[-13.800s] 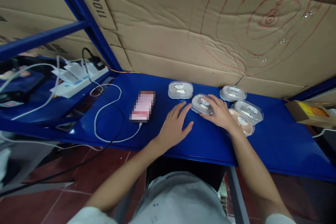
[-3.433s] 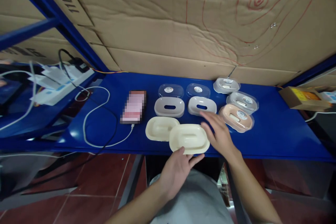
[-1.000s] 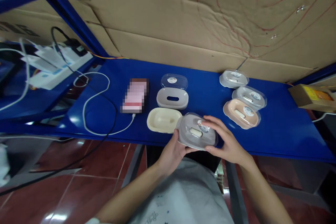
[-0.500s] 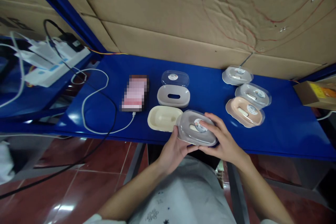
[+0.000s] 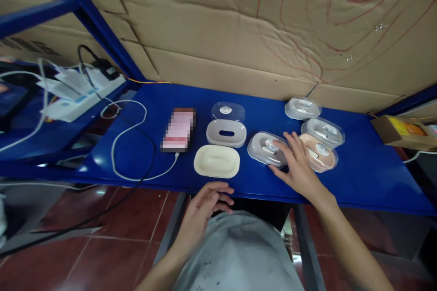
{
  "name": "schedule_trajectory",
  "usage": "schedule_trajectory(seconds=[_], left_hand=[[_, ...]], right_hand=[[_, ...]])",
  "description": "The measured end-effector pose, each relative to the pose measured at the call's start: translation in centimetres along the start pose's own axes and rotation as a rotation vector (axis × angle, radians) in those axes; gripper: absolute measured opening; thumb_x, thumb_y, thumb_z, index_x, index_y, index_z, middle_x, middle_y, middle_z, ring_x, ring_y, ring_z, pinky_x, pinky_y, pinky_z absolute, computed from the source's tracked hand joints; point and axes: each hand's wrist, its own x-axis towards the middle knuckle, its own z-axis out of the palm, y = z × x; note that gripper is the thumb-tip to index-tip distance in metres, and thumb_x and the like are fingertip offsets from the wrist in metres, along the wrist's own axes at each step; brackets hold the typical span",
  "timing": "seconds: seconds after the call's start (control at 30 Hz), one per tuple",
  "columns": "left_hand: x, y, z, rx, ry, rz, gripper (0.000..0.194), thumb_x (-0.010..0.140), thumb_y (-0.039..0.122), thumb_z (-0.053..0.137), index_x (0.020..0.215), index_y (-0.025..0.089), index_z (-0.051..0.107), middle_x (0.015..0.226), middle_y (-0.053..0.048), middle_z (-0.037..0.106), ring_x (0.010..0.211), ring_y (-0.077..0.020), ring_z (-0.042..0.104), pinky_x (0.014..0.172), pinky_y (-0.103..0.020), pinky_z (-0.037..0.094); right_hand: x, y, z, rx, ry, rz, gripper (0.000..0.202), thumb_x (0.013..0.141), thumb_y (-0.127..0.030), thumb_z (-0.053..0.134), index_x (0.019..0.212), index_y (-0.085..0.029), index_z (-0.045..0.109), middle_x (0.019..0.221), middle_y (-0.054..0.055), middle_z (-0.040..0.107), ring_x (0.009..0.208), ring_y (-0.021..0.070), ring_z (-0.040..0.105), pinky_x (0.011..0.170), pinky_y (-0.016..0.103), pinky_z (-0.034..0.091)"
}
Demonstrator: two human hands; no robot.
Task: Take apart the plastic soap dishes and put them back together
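A grey oval box with a clear lid and round label [image 5: 262,149] rests on the blue table, and my right hand [image 5: 295,163] is at its right side, fingers apart around its edge. Near the table's front edge, my left hand [image 5: 206,204] is empty with its fingers spread. Above it lies a cream oval tray [image 5: 216,162]. Behind the tray are a grey oval part with a slot [image 5: 218,138] and a clear lid [image 5: 235,111]. Three lidded boxes stand at the right: peach [image 5: 316,160], grey [image 5: 318,135] and another grey [image 5: 297,111].
A phone [image 5: 178,131] with a white cable lies left of the parts. A power strip [image 5: 68,108] with plugs is at the far left. An open cardboard box [image 5: 392,132] stands at the right end. Cardboard [image 5: 211,41] lines the back.
The lidded grey box has gone from both hands onto the table, right of the cream tray. My left hand has let go and drawn back left. The view has shifted slightly.
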Motion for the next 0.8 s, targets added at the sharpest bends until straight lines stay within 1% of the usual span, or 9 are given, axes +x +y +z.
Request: schedule_trajectory(seconds=[0.07, 0.13, 0.23, 0.37, 0.43, 0.53, 0.63, 0.7, 0.8], left_hand=[[-0.1, 0.5, -0.9, 0.052, 0.087, 0.086, 0.022, 0.094, 0.039, 0.074, 0.104, 0.02, 0.079, 0.104, -0.01, 0.077, 0.085, -0.0218, 0.069, 0.067, -0.032, 0.06], [0.0, 0.9, -1.6, 0.087, 0.148, 0.149, 0.02, 0.093, 0.038, 0.075, 0.1, 0.02, 0.078, 0.1, -0.008, 0.075, 0.082, -0.0209, 0.067, 0.061, -0.03, 0.058], [0.4, 1.3, -2.1, 0.103, 0.194, 0.198, 0.019, 0.092, 0.038, 0.075, 0.097, 0.02, 0.078, 0.097, -0.008, 0.074, 0.079, -0.0204, 0.065, 0.058, -0.029, 0.055], [0.5, 1.2, -2.5, 0.184, 0.213, 0.212, 0.022, 0.093, 0.041, 0.072, 0.098, 0.02, 0.077, 0.1, -0.009, 0.074, 0.079, -0.0205, 0.064, 0.059, -0.029, 0.052], [0.7, 1.0, -2.9, 0.342, 0.245, 0.28, 0.022, 0.096, 0.041, 0.069, 0.102, 0.022, 0.078, 0.106, -0.01, 0.074, 0.083, -0.0218, 0.065, 0.067, -0.032, 0.054], [1.3, 0.6, -3.6, 0.747, 0.304, 0.53, 0.022, 0.096, 0.036, 0.07, 0.116, 0.028, 0.077, 0.13, -0.011, 0.07, 0.115, -0.0304, 0.065, 0.1, -0.044, 0.052], [2.1, 0.1, -4.2, 1.142, 0.254, 0.717, 0.039, 0.092, 0.032, 0.075, 0.131, 0.033, 0.073, 0.155, -0.011, 0.059, 0.147, -0.0399, 0.046, 0.123, -0.058, 0.028], [2.4, -0.3, -4.6, 1.313, 0.177, 0.772, 0.04, 0.092, 0.032, 0.076, 0.132, 0.034, 0.072, 0.154, -0.01, 0.061, 0.15, -0.0415, 0.044, 0.127, -0.062, 0.017], [2.2, -1.1, -5.1, 1.417, 0.075, 0.821, 0.024, 0.096, 0.032, 0.074, 0.119, 0.033, 0.075, 0.13, -0.01, 0.077, 0.134, -0.0384, 0.061, 0.127, -0.063, 0.013]], right_hand=[[-0.2, -1.6, -0.1, -0.056, 0.059, -0.021, 0.046, 0.102, -0.038, 0.064, 0.146, -0.026, 0.057, 0.148, 0.017, 0.061, 0.141, 0.0415, 0.055, 0.112, 0.065, 0.046], [-0.5, -3.3, 0.0, -0.045, 0.032, -0.042, 0.027, 0.104, -0.036, 0.061, 0.128, -0.024, 0.068, 0.117, 0.012, 0.076, 0.107, 0.0324, 0.073, 0.094, 0.05, 0.058], [-0.4, -4.8, 0.6, -0.069, -0.053, -0.023, 0.025, 0.109, -0.038, 0.054, 0.114, -0.022, 0.073, 0.098, 0.009, 0.08, 0.085, 0.0273, 0.076, 0.08, 0.042, 0.061], [0.7, -4.5, 1.5, -0.183, -0.031, 0.071, 0.041, 0.109, -0.043, 0.052, 0.138, -0.016, 0.064, 0.142, 0.021, 0.069, 0.116, 0.039, 0.073, 0.093, 0.055, 0.062], [1.3, -4.2, 1.8, -0.189, -0.03, 0.084, 0.043, 0.108, -0.043, 0.053, 0.141, -0.017, 0.063, 0.152, 0.021, 0.061, 0.122, 0.0407, 0.071, 0.096, 0.059, 0.061], [1.9, -4.5, 2.2, -0.148, -0.064, 0.048, 0.04, 0.109, -0.041, 0.053, 0.142, -0.021, 0.063, 0.153, 0.017, 0.062, 0.126, 0.039, 0.069, 0.099, 0.06, 0.06], [2.4, -5.7, 2.5, -0.095, -0.126, -0.038, 0.038, 0.11, -0.036, 0.05, 0.143, -0.021, 0.063, 0.153, 0.015, 0.062, 0.13, 0.037, 0.066, 0.101, 0.058, 0.059], [2.9, -6.6, 2.7, -0.063, -0.145, -0.109, 0.038, 0.111, -0.033, 0.048, 0.144, -0.02, 0.062, 0.156, 0.015, 0.06, 0.135, 0.0357, 0.062, 0.105, 0.056, 0.057], [3.7, -7.8, 2.9, -0.03, -0.112, -0.205, 0.042, 0.111, -0.03, 0.049, 0.149, -0.016, 0.058, 0.164, 0.016, 0.051, 0.149, 0.0353, 0.05, 0.116, 0.054, 0.049]])
